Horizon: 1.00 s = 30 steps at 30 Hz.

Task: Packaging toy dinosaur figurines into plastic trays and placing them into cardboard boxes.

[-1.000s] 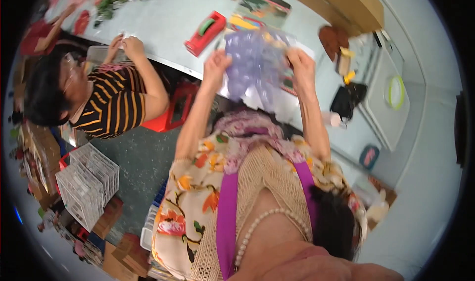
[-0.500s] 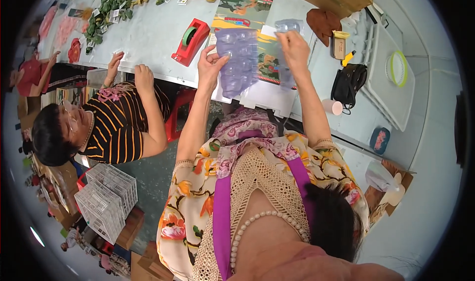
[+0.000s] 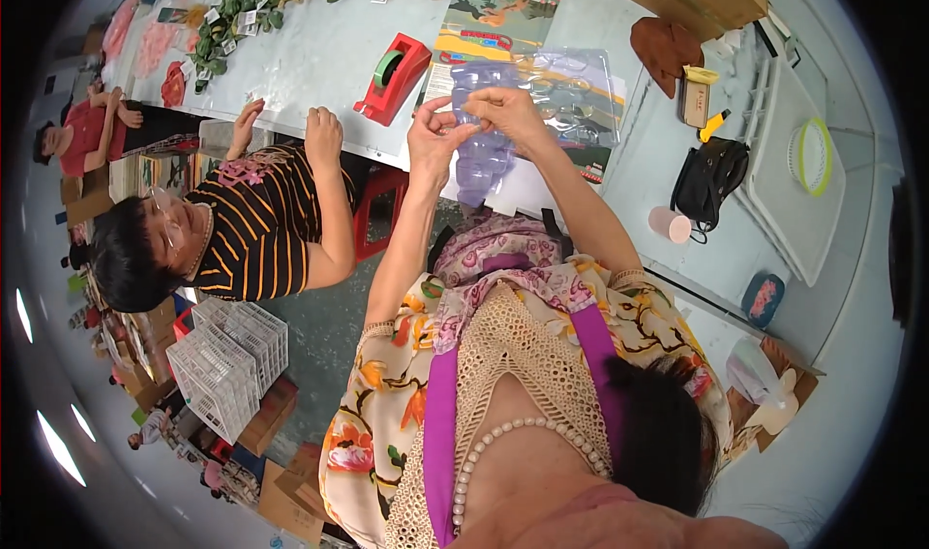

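A clear bluish plastic blister tray (image 3: 487,167) with moulded hollows is held up over the table's near edge. My left hand (image 3: 440,143) pinches it by its left edge. My right hand (image 3: 511,118) reaches across it with fingertips pressed together close to the left fingertips; what they grip is too small to make out. A second clear blister sheet (image 3: 576,85) lies to the right on a printed card (image 3: 498,17) in green, yellow and orange. White paper (image 3: 523,193) shows beneath, at the near edge.
A red tape dispenser (image 3: 395,80) stands left of the card. Green plush pieces (image 3: 242,17) lie at the far left. To the right are a brown piece (image 3: 668,54), a black pouch (image 3: 711,183), a pink cup (image 3: 670,225) and a white tray (image 3: 798,220). A co-worker (image 3: 261,225) sits at left.
My right hand has moved left, off the second blister sheet, to meet my left hand at the held tray. That sheet now lies flatter on the card. The whole view has shifted slightly.
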Each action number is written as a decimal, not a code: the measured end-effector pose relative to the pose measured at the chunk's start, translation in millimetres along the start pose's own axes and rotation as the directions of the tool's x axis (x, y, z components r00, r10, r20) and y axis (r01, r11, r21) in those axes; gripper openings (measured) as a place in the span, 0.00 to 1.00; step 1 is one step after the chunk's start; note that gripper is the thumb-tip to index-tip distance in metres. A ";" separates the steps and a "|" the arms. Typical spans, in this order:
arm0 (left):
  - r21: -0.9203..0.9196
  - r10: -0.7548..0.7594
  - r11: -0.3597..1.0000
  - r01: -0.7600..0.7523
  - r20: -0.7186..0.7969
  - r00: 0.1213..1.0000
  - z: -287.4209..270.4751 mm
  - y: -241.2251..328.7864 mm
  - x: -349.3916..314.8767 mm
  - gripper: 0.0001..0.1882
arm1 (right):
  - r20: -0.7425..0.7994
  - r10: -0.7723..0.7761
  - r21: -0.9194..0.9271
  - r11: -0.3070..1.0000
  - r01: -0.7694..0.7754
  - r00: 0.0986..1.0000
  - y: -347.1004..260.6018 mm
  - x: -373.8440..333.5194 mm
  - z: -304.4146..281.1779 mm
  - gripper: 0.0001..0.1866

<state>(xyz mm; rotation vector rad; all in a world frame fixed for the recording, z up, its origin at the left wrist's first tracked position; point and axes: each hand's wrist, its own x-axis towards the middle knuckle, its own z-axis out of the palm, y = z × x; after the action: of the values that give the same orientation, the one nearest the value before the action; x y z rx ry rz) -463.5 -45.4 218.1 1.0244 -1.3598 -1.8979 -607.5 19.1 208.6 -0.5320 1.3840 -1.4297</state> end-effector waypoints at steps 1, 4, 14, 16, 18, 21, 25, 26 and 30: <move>0.013 -0.005 1.000 0.005 0.003 1.000 0.6 0.4 0.1 0.30 | 0.025 0.017 -0.011 1.000 -0.017 1.000 -0.4 1.4 -1.9 0.12; 0.003 -0.022 1.000 0.022 0.022 1.000 5.2 4.5 1.7 0.29 | 0.058 0.095 0.026 0.995 -0.097 0.994 3.6 11.4 -12.5 0.11; -0.064 -0.068 0.995 0.072 0.062 0.996 2.4 -2.6 13.5 0.29 | 0.095 0.108 0.047 0.993 -0.113 0.990 3.7 16.8 -19.3 0.13; -0.078 -0.060 0.995 0.065 0.073 0.996 2.6 -3.0 15.1 0.29 | 0.091 0.115 0.042 0.992 -0.119 0.989 3.8 16.6 -18.1 0.14; -0.095 -0.051 0.994 0.059 0.086 0.995 2.5 -3.3 15.5 0.28 | 0.089 0.110 0.061 0.991 -0.116 0.990 4.2 15.2 -17.1 0.13; -0.075 -0.033 0.996 0.040 0.092 0.995 3.4 -4.4 15.5 0.28 | 0.087 0.091 0.111 0.989 -0.101 0.992 7.7 12.6 -15.3 0.12; -0.080 -0.043 0.996 0.050 0.093 0.995 5.7 -9.0 16.6 0.28 | 0.064 0.059 0.189 0.979 -0.070 0.996 13.4 8.9 -14.1 0.11; -0.087 -0.041 0.995 0.050 0.100 0.994 6.0 -10.4 17.3 0.28 | 0.063 0.058 0.189 0.980 -0.069 0.996 14.3 7.8 -13.2 0.11; -0.131 -0.042 0.990 0.057 0.114 0.993 1.7 -18.0 19.3 0.28 | 0.040 0.030 0.246 0.969 -0.039 0.999 17.7 3.3 -8.7 0.12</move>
<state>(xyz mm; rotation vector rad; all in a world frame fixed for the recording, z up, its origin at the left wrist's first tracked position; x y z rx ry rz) -475.7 -54.5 196.4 0.9062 -1.2586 -2.0796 -609.8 23.6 189.3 -0.3691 1.1599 -1.5303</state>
